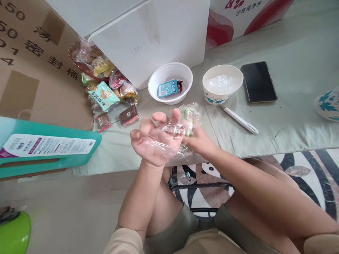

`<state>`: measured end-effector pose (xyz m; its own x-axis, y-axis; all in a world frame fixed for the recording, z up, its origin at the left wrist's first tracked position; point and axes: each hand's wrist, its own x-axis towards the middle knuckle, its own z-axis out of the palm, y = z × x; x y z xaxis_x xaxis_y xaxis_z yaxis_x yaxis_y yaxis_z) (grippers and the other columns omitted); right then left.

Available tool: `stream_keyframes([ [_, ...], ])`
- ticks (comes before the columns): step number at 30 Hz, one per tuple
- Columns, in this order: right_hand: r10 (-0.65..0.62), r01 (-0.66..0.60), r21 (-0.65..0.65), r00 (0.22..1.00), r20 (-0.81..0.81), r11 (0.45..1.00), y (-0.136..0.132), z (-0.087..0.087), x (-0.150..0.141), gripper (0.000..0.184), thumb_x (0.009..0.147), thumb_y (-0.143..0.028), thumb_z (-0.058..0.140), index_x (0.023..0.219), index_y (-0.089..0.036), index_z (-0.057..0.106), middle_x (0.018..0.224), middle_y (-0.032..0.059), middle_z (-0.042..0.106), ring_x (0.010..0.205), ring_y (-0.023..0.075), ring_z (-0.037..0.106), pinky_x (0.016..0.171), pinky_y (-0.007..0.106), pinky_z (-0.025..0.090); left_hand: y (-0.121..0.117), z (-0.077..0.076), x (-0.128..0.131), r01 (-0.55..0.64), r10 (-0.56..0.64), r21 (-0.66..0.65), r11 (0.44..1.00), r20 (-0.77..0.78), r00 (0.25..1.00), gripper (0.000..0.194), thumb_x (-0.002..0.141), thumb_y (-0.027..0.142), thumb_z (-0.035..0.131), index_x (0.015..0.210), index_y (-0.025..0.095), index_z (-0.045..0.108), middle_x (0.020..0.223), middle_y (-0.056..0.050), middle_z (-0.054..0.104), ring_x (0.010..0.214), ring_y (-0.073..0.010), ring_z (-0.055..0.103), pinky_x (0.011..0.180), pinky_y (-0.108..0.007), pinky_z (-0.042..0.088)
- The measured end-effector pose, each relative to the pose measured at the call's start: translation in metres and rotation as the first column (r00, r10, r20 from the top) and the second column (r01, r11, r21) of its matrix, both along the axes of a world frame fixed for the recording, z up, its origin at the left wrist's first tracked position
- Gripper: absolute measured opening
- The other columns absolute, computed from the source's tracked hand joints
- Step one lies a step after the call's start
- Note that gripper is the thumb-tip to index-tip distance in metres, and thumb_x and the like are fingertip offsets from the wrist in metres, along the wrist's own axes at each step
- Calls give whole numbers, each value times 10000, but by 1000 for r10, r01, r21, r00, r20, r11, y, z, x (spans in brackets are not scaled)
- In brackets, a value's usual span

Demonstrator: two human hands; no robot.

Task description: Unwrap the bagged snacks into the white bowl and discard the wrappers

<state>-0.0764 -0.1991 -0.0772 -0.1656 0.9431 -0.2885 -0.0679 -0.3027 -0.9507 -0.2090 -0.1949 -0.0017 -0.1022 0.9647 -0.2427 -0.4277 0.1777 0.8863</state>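
My left hand is turned palm up, with its fingers bent and apart. Thin clear plastic film stretches across its palm and fingers. My right hand is closed on the film's edge at the right. Just beyond its fingers, a small packet with green print shows among the crinkled plastic; how it is held cannot be made out. Behind the hands stands a white plastic bowl with a blue packet and a dark red wrapper inside. A leaf-patterned paper bowl to its right holds crumpled clear plastic.
Wrapped snacks lie at left by a large carton and a teal container. A white-handled tool and black phone lie right. White and red-white boxes stand behind; another patterned bowl is far right.
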Motion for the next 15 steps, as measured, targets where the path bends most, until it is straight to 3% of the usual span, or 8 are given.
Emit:
stream_keyframes([
  [3, -24, -36, -163, 935, -355, 986, 3, 3, -4, 722, 681, -372, 768, 1319, -272, 444, 1256, 89, 673, 962, 228, 704, 785, 389, 621, -1, 7, -15, -52, 52, 89, 995, 2, 999, 301, 801, 618, 617, 791, 317, 627, 1034, -2, 713, 1372, -333, 526, 978, -452, 540],
  [6, -51, -64, -235, 892, -450, 970, 5, 10, 3, 640, 678, -323, 737, 1261, -310, 473, 1113, 37, 692, 749, 177, 664, 613, 339, 590, 9, 2, -46, -185, 175, 246, 951, 61, 983, 120, 841, 461, 610, 830, 356, 665, 1072, 59, 731, 1414, -246, 491, 1018, -392, 519],
  [8, -94, -18, -253, 902, -422, 967, 7, 12, 10, 648, 682, -298, 724, 1275, -318, 462, 1066, 24, 686, 710, 166, 649, 568, 317, 559, 19, -9, -67, -273, 247, 343, 899, 118, 962, 81, 838, 361, 590, 808, 348, 664, 1095, 80, 732, 1412, -195, 486, 1030, -360, 508],
  [9, -129, 26, -261, 913, -387, 965, 8, 13, 14, 651, 687, -291, 719, 1281, -316, 454, 1050, 21, 681, 707, 163, 649, 562, 309, 549, 24, -16, -76, -281, 256, 335, 899, 118, 959, 89, 827, 334, 592, 760, 317, 647, 1080, 60, 735, 1388, -194, 508, 1040, -356, 503],
  [12, -224, 170, -241, 950, -217, 956, 8, 13, 24, 616, 716, -312, 705, 1269, -299, 435, 1039, 23, 658, 718, 161, 658, 566, 299, 542, 36, -38, -95, -335, 314, 243, 910, 125, 941, 215, 807, 346, 557, 623, 236, 537, 953, -16, 720, 1199, -210, 621, 985, -358, 528],
  [15, -220, 218, -76, 975, -23, 973, 6, 18, 35, 552, 788, -349, 655, 1291, -284, 438, 1062, 48, 653, 744, 188, 679, 569, 321, 547, 40, -52, -103, -299, 266, 85, 950, 276, 923, 162, 761, 307, 504, 626, 217, 502, 839, -36, 656, 942, -186, 653, 881, -359, 554],
])
